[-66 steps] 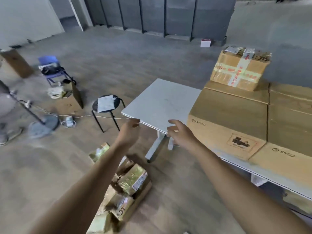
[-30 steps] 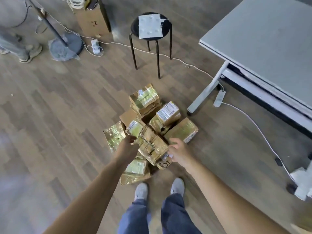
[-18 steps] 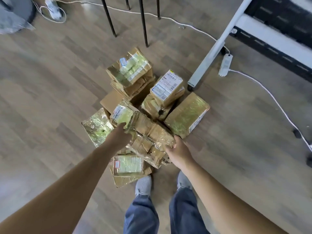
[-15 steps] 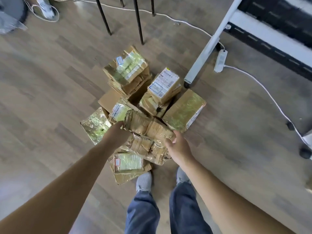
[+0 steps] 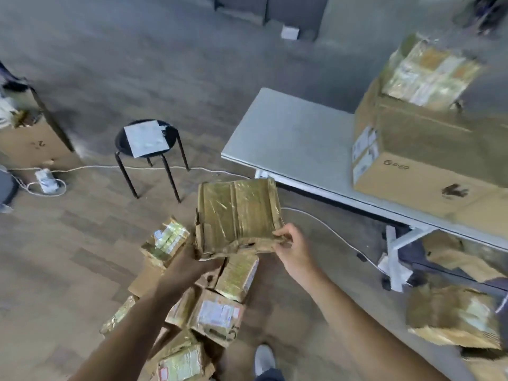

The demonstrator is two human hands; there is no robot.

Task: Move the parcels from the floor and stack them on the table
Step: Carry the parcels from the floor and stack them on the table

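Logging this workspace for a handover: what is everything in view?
Crumpled brown taped cardboard parcel: one, brown, held above the floor pile.
Small taped parcels: several, brown with white labels, piled on the floor.
Rectangular white table: one, white, at right.
Large plain cardboard boxes: at least two, brown, on the table.
Taped parcel with pale labels: one, brown, atop those boxes.
Torn parcel: one, brown, floor at lower right.
Round black stool: one, black, left of the table.
White sheet: one, white, on the stool.
Open cardboard box: one, brown, far left.
White cable: one, white, across the floor.
Left hand: holds the crumpled parcel's near left corner.
Right hand: pinches its near right corner.
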